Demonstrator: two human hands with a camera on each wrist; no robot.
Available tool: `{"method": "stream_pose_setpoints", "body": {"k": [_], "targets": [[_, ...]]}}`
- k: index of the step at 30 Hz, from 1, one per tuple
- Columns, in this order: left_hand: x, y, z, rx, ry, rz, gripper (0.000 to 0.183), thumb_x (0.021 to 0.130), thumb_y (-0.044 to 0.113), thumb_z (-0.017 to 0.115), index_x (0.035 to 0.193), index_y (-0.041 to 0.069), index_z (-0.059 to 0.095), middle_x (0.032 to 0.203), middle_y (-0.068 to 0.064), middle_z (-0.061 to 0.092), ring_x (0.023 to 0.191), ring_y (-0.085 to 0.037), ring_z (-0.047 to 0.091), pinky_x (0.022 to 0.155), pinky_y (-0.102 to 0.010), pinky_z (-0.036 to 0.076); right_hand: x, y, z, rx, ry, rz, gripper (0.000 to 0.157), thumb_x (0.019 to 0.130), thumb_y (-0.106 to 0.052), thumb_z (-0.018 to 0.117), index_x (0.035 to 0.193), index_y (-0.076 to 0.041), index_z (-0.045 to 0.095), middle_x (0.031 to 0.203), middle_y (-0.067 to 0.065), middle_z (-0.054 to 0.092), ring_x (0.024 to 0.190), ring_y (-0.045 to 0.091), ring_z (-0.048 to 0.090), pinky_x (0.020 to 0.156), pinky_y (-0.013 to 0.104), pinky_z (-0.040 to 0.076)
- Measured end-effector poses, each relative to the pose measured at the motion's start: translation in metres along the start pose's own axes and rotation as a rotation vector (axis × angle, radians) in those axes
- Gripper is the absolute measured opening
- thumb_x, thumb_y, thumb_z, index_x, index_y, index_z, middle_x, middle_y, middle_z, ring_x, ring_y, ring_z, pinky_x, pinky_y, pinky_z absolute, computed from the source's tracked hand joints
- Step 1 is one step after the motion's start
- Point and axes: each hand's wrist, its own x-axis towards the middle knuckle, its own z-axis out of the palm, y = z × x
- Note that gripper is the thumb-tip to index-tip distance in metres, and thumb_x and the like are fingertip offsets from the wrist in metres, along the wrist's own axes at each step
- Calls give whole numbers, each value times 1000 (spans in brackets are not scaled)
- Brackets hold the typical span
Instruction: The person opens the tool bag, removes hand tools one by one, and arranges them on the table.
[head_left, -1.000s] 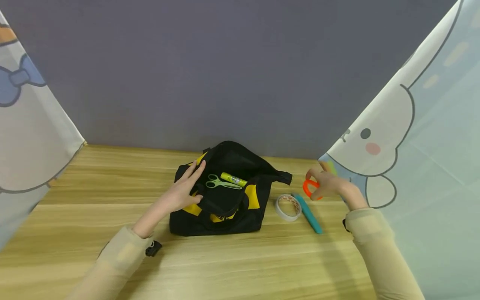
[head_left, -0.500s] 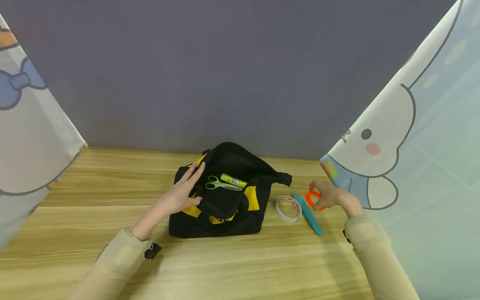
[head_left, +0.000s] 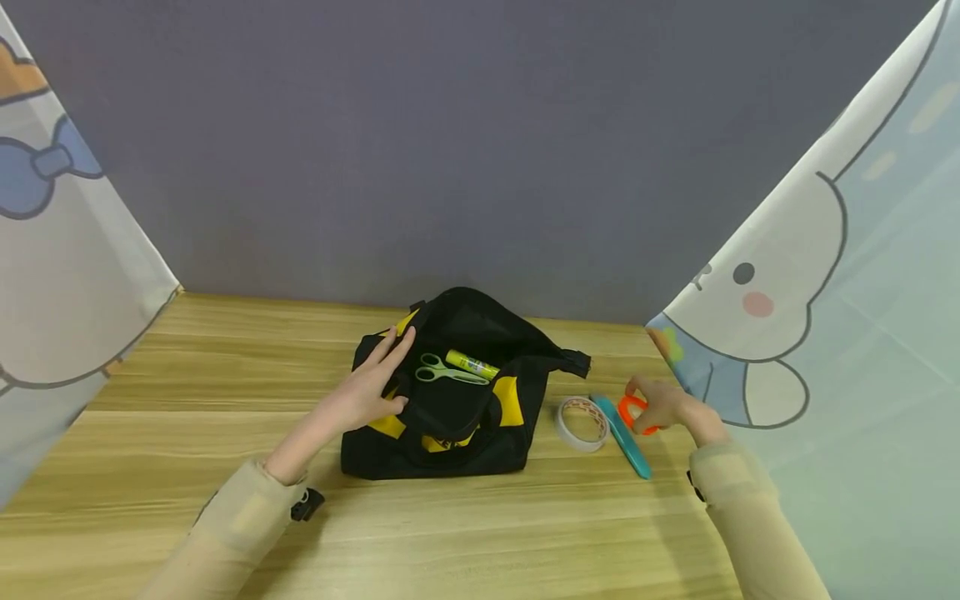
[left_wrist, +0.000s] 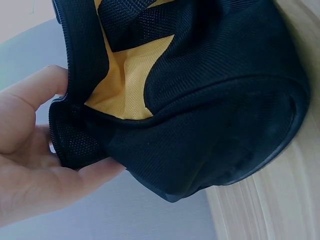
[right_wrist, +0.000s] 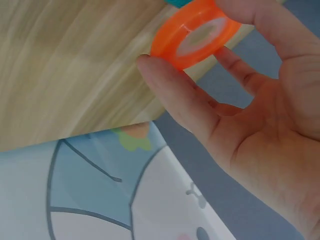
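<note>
My left hand [head_left: 363,396] is at the left side of a black and yellow zip bag [head_left: 480,462], its fingers straight and spread at the mouth. In the left wrist view the fingertips pass behind the zipper edge [left_wrist: 62,130]. Inside the gaping bag lie green-handled scissors [head_left: 465,377] and a yellow glue stick [head_left: 472,365]. Right of the bag, my right hand [head_left: 663,407] pinches a ring-shaped orange tape roll [right_wrist: 167,42] between thumb and fingers. Whether the roll touches the table cannot be told.
A white tape roll [head_left: 564,427] and a slim teal object [head_left: 632,450] lie side by side on the wooden table [head_left: 450,533], between the bag and my right hand. A grey panel [head_left: 465,167] stands behind, with printed cloth [head_left: 900,350] at the sides.
My right hand has moved down towards the table beside the teal object with the orange tape roll. My left hand stays at the bag's mouth. The head view has shifted slightly.
</note>
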Motion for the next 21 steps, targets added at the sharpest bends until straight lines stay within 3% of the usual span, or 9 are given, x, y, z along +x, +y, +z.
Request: {"method": "stream_pose_setpoints", "body": {"k": [5, 8, 11, 14, 15, 17, 19, 21], "targets": [[0, 0, 1, 0, 7, 3, 98, 92, 5, 66, 161, 23, -1, 167, -18, -8, 51, -14, 39, 49, -24, 34, 6, 9, 4, 12, 5, 15, 68, 72, -9, 73, 132, -3, 43, 78, 5, 51, 57, 12, 44, 57, 27, 40], [0, 0, 2, 4, 8, 3, 99, 92, 6, 66, 161, 24, -2, 167, -19, -8, 53, -17, 45, 49, -24, 35, 8, 13, 8, 51, 5, 20, 70, 70, -7, 73, 133, -1, 42, 82, 7, 52, 56, 12, 42, 57, 27, 40], [0, -1, 3, 10, 18, 9, 98, 92, 6, 66, 162, 23, 0, 167, -20, -6, 80, -28, 61, 50, -25, 36, 9, 16, 11, 69, 0, 19, 69, 71, -5, 73, 133, 1, 42, 88, 9, 52, 57, 12, 43, 57, 28, 41], [0, -2, 4, 13, 29, 15, 98, 91, 6, 67, 162, 22, 1, 167, -21, -4, 98, -34, 61, 51, -25, 36, 9, 18, 12, 82, 0, 25, 68, 72, -5, 74, 132, 1, 42, 90, 10, 52, 61, 14, 47, 60, 30, 44], [0, -2, 4, 12, 31, 17, 98, 91, 6, 67, 162, 22, 1, 167, -21, -4, 98, -33, 61, 51, -25, 36, 9, 19, 13, 85, 2, 22, 68, 72, -5, 74, 131, 1, 42, 89, 10, 53, 62, 15, 48, 61, 31, 45], [0, -2, 4, 8, 28, 16, 98, 91, 6, 67, 162, 22, 1, 167, -21, -5, 79, -26, 61, 50, -24, 35, 9, 21, 13, 91, 9, 17, 68, 72, -4, 74, 131, 2, 42, 88, 10, 53, 64, 16, 50, 62, 31, 46], [0, -2, 4, 5, 27, 14, 98, 91, 5, 67, 162, 23, 1, 167, -20, -5, 61, -18, 51, 50, -24, 35, 11, 23, 14, 87, 17, 13, 67, 72, -4, 73, 131, 2, 42, 84, 9, 52, 64, 15, 49, 62, 30, 45], [1, -3, 3, 3, 27, 12, 99, 91, 5, 67, 162, 23, 0, 167, -19, -6, 54, -14, 43, 50, -24, 34, 14, 25, 15, 83, 28, 8, 65, 71, -2, 70, 130, 3, 42, 80, 6, 51, 62, 14, 47, 60, 29, 43]]}}
